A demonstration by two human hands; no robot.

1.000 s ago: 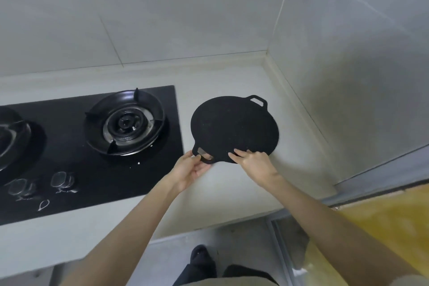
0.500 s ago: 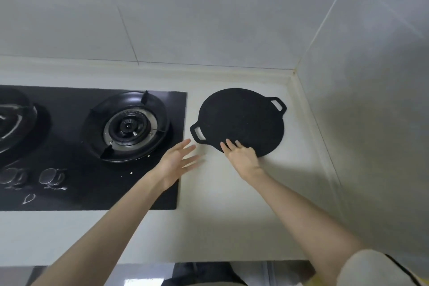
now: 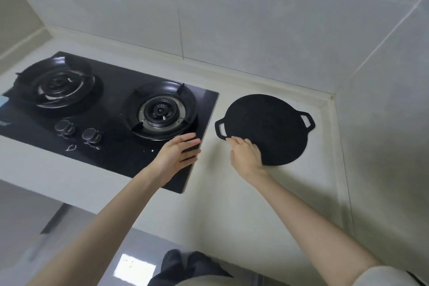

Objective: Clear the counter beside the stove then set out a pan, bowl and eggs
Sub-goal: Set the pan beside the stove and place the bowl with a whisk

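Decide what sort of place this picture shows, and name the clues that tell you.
Most likely a home kitchen: a black two-burner gas stove is set into a pale counter, a flat black pan lies beside it, and tiled walls meet in the corner.

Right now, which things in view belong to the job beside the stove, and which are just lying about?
Job: black pan on the counter; right hand at its near rim; left hand open over a corner of the gas stove.
Lying about: right burner, left burner, two knobs.
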